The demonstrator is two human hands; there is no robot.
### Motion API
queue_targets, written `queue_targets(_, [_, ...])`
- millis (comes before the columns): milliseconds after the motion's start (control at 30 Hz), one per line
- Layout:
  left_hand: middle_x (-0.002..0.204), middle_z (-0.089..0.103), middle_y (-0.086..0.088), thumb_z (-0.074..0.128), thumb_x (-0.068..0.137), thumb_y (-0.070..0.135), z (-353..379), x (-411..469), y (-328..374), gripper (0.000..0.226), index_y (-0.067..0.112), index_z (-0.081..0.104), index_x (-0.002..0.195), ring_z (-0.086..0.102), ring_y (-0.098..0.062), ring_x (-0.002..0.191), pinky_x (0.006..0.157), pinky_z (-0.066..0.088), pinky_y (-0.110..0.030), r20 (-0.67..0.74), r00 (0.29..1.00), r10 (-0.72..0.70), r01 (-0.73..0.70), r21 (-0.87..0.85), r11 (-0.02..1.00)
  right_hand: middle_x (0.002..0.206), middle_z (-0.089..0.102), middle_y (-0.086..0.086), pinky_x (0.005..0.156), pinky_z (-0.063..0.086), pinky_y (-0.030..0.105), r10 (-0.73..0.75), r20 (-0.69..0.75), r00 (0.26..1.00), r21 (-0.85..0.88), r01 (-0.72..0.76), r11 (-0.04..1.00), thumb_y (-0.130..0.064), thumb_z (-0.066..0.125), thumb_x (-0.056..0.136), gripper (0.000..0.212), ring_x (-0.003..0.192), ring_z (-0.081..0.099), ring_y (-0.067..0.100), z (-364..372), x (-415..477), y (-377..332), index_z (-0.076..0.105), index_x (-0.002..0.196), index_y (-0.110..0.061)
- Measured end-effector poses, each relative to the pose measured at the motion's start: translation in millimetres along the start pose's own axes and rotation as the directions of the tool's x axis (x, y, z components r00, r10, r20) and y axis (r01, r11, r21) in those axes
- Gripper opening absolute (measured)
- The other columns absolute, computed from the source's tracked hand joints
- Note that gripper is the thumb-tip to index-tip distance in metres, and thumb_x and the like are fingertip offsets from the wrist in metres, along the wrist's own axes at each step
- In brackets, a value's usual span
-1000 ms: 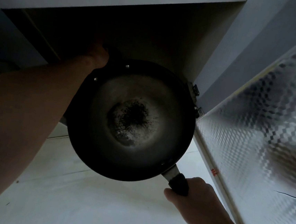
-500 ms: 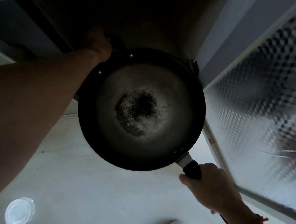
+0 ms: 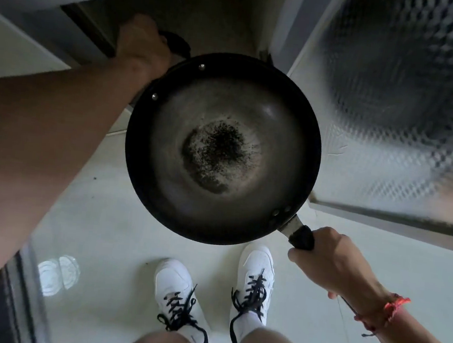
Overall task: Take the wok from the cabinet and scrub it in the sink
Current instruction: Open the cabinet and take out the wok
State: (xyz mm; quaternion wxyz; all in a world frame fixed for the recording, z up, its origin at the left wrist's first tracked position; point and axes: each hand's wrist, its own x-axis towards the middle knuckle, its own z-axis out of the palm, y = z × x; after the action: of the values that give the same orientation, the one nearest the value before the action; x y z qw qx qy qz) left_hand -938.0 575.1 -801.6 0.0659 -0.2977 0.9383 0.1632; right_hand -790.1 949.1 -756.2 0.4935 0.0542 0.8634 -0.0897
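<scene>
The wok [image 3: 222, 148], now clear of the cabinet [image 3: 202, 11]: left hand [image 3: 142, 47] clasping its ear [image 3: 176, 46], right hand [image 3: 330, 260] gripping the handle [image 3: 300, 235]. Sink next.

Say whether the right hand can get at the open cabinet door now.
Probably not yet: the right hand grips the wok's long handle. The cabinet door stands close beside it, nothing between.

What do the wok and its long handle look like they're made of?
The wok seems dark steel or iron: dull grey sheen, metal rivets, black speckled centre. Its long handle has a bare metal neck, then a matte black grip, perhaps plastic.
</scene>
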Motion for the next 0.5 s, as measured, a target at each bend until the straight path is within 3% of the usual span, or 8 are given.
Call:
queue_targets(67, [0.137,0.054,-0.025,0.044,0.102,0.021,-16,-16,11,0.041,-0.007,0.055,0.13,0.052,-0.038,0.126,0.103,0.041,-0.036,0.059,0.998,-0.001,0.0,0.013,1.0,0.051,0.055,0.005,0.034,0.037,0.018,0.012,0.004,1.0,-0.018,-0.012,1.0,-0.027,0.059,0.076,0.022,0.03,0.055,0.023,-4,-24,7,0.05,0.062,-0.012])
queue_targets(233, [0.138,0.051,-0.028,0.039,0.104,0.016,-63,-67,18,0.04,-0.008,0.051,0.133,0.05,-0.039,0.127,0.101,0.041,-0.035,0.052,0.998,-0.021,0.017,0.065,0.998,0.052,0.055,0.006,0.036,0.038,0.019,0.028,0.005,1.0,-0.076,-0.027,0.997,-0.025,0.056,0.076,0.02,0.033,0.053,0.023,-19,-83,20,0.049,0.063,-0.011])
queue_targets(300, [0.134,0.055,-0.027,0.04,0.102,0.015,-83,-88,20,0.038,-0.007,0.055,0.129,0.053,-0.038,0.124,0.098,0.043,-0.035,0.057,0.997,-0.051,0.049,0.037,0.998,0.057,0.056,0.007,0.041,0.043,0.021,0.038,-0.01,0.999,-0.123,-0.039,0.992,-0.026,0.055,0.075,0.019,0.042,0.057,0.026,-27,-104,27,0.047,0.064,-0.012])
queue_targets(500, [0.13,0.058,-0.028,0.043,0.102,0.015,-158,-146,30,0.036,-0.007,0.059,0.126,0.055,-0.039,0.123,0.098,0.044,-0.038,0.089,0.987,-0.137,0.137,0.001,0.991,0.072,0.053,0.004,0.054,0.038,0.025,0.035,-0.113,0.993,-0.239,-0.061,0.969,-0.029,0.058,0.073,0.018,0.067,0.055,0.029,-54,-174,42,0.049,0.079,-0.014])
